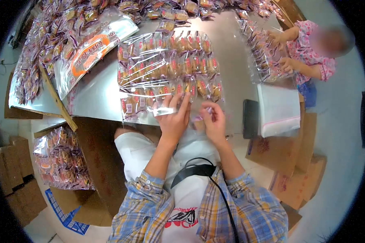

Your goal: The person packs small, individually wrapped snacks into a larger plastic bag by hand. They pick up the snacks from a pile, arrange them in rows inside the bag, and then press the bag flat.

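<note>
A large clear plastic bag [150, 75] lies on the table in front of me, with rows of small wrapped pastries [190, 65] in it. At the bag's near edge, my left hand [173, 119] rests with its fingers stretched out over the film and the lowest row. My right hand [215, 123] is beside it, just off the table's front edge. Its fingers pinch the purple end of a single wrapped pastry [199, 123], which is blurred by motion.
Loose wrapped pastries [81, 20] heap along the back and left. A printed bag [95, 52] lies left. Right are a phone [250, 119] and a stack of clear bags [278, 109]. A person [308, 52] handles another filled bag. An open carton [101, 162] holds packed bags.
</note>
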### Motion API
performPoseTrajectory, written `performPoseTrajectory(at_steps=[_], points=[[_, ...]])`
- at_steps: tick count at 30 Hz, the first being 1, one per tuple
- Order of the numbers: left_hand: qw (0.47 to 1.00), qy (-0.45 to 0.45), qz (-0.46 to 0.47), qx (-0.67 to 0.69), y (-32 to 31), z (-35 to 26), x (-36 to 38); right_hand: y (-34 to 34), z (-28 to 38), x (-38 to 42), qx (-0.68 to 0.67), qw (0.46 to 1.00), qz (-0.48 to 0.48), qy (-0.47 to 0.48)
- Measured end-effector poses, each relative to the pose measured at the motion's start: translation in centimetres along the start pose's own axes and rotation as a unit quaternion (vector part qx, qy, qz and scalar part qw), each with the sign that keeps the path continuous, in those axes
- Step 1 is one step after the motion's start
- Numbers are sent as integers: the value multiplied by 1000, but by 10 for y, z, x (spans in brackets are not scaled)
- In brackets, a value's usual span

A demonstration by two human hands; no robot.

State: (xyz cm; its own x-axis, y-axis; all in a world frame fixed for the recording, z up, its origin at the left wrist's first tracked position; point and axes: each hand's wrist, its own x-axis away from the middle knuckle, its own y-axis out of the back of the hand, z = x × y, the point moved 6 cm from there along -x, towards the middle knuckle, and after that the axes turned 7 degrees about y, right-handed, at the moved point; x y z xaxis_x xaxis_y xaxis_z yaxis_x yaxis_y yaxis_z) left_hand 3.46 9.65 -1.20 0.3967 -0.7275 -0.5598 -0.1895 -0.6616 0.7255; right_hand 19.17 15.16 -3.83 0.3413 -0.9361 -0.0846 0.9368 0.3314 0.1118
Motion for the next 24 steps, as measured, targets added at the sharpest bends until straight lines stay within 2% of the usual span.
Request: performPoseTrajectory(at_steps=[1, 4, 7, 9, 11, 13, 15, 17, 18, 20, 21, 23, 24], points=[[1000, 1, -5, 1, -1, -1, 0, -1, 4, 2, -78, 997, -20, 6], [999, -4, -29, -37, 0, 0, 4, 3, 23, 0, -253, 967, 2, -9], [998, -13, -53, -39, -4, 3, 7, 1, 96, -11, -387, 918, 81, 25], [999, -9, -39, -36, 2, 1, 4, 25, 114, -38, -236, 952, 66, 183], [998, -14, -55, -34, 2, 1, 4, 40, 135, -77, -129, 957, -46, 255], [998, -11, -49, -27, 2, 1, 4, 53, 127, -142, -86, 977, -104, 163], [997, -17, -66, -24, 2, 0, 3, 32, 136, -205, -72, 973, -98, 197], [998, -14, -59, -24, 2, 0, 3, 11, 134, -258, 17, 967, -105, 231], [998, -11, -54, -25, 2, 0, 4, -3, 132, -282, 127, 949, -90, 274], [998, -9, -56, -26, 3, 0, 2, -34, 126, -321, 341, 871, -59, 348], [998, -11, -55, -29, 3, 0, 3, -54, 122, -333, 451, 835, -40, 313], [998, -12, -56, -31, 5, -2, 3, -94, 105, -355, 640, 727, 29, 248], [998, -11, -48, -29, 6, -2, 2, -105, 105, -357, 637, 749, 58, 171]])
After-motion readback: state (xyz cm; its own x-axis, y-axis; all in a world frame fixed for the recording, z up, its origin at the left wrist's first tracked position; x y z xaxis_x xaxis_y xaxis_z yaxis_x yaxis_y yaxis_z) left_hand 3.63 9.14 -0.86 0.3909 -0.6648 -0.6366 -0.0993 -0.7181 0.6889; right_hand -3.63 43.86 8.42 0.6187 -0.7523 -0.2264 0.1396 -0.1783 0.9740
